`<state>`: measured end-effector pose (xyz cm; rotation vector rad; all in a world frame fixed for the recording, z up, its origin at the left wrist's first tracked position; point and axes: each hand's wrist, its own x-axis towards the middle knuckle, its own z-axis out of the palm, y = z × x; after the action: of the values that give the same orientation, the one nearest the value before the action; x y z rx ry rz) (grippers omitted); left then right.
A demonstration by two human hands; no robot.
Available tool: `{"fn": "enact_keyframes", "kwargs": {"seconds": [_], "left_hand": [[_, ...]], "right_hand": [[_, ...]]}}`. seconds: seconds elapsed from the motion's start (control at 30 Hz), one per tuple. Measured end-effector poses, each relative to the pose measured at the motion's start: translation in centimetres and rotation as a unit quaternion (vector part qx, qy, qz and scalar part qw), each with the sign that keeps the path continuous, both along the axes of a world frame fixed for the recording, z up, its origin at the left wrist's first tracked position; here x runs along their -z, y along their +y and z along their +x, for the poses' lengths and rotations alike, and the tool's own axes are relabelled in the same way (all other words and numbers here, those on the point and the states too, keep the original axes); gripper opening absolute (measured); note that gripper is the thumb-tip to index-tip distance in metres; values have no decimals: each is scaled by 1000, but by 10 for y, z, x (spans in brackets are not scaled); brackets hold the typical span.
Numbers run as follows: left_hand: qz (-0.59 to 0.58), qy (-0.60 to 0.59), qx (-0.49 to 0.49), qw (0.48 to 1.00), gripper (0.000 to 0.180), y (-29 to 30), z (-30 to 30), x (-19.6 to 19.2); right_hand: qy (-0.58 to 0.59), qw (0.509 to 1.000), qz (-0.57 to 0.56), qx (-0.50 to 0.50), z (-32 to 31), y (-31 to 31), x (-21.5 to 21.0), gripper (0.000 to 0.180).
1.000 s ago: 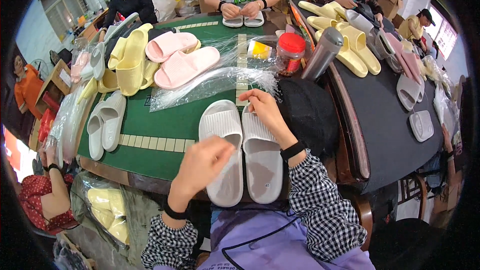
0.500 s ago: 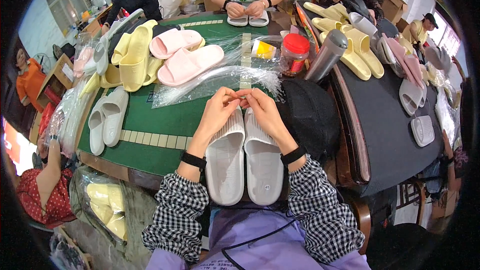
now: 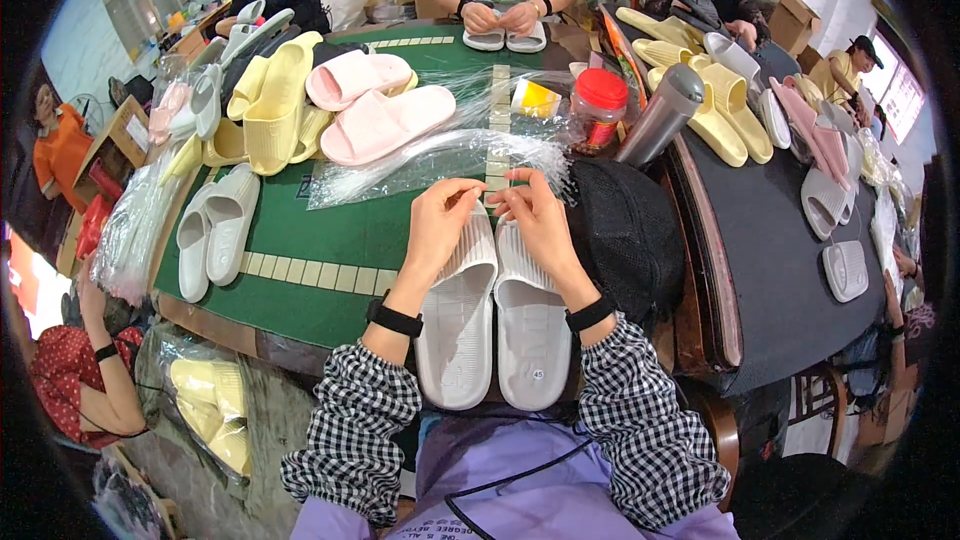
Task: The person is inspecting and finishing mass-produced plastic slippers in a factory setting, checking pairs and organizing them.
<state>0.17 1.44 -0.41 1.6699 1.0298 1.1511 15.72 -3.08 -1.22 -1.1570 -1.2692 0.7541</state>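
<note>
A pair of grey slide sandals (image 3: 456, 340) lies side by side in front of me, toes pointing away and soles down. Over their toe ends, my left hand (image 3: 445, 225) is closed in a pinch, thumb against fingertips. My right hand (image 3: 535, 225) is beside it, index finger lifted and the other fingers curled in toward the thumb. Whatever thin thing is between the fingertips is too small to make out. Just beyond my hands lies a clear plastic bag with a bundle of thin translucent strands (image 3: 430, 162).
Pink slides (image 3: 390, 125) and yellow slides (image 3: 275, 120) are piled at back left, another grey pair (image 3: 228, 225) nearer. A red-lidded jar (image 3: 599, 105), steel flask (image 3: 660, 115) and black mesh bag (image 3: 625, 230) stand right. Across the table, a person handles grey slides (image 3: 504, 40).
My fingertips have drawn slightly apart, and my right index finger has risen. The grey slides in front of me stay in place. At left, a person's arm has shifted.
</note>
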Motion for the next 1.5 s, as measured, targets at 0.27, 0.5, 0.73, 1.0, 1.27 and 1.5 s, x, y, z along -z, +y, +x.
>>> {"fn": "enact_keyframes", "kwargs": {"seconds": [0.27, 0.5, 0.73, 1.0, 1.27, 1.5], "left_hand": [[68, 11, -7, 998, 10, -9, 5, 0], [106, 9, 3, 994, 10, -4, 6, 8], [88, 16, 9, 996, 9, -7, 5, 5], [43, -52, 13, 998, 9, -5, 6, 3], [-26, -61, 46, 997, 11, 0, -2, 3], [-6, -17, 57, 998, 21, -7, 1, 0]], "right_hand": [[-156, 985, 74, 12, -6, -2, 4, 13], [-123, 990, 53, 35, -6, -1, 6, 15], [-175, 982, 55, 44, -4, -3, 6, 15], [-171, 983, 58, 31, -4, -3, 7, 15], [-176, 982, 51, 37, -5, -1, 8, 15], [-177, 982, 57, 36, -5, -2, 7, 16]]}}
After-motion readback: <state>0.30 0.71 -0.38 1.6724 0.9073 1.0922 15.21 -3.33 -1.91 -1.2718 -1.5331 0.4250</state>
